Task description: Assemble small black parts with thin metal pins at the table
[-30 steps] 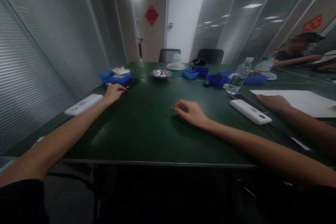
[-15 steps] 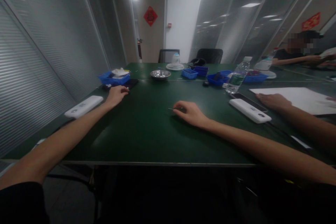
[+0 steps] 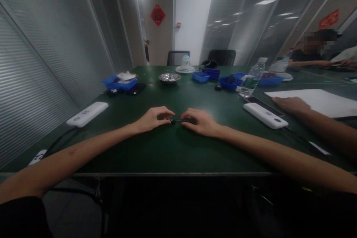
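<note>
Over the middle of the green table (image 3: 139,152), my two hands face each other, fingertips a short gap apart. My left hand (image 3: 153,119) is closed in a pinch on a small dark piece (image 3: 173,121), too small to name. My right hand (image 3: 201,122) has its fingers curled round a thin metal rod (image 3: 177,120). The rod's tip points left and reaches the dark piece, though I cannot tell whether they touch. Most of the rod is hidden by my right fingers.
White power banks (image 3: 87,114) (image 3: 264,116) with cables lie on both sides. Farther back are a steel bowl (image 3: 169,78), blue baskets (image 3: 119,84) (image 3: 200,77) and a water bottle (image 3: 252,80). Another person's hand (image 3: 292,105) rests on white paper (image 3: 320,100) at right.
My left hand has come from beside the left blue basket to the middle, now with the small dark piece at its fingertips. My right hand has stayed nearly in place with the rod.
</note>
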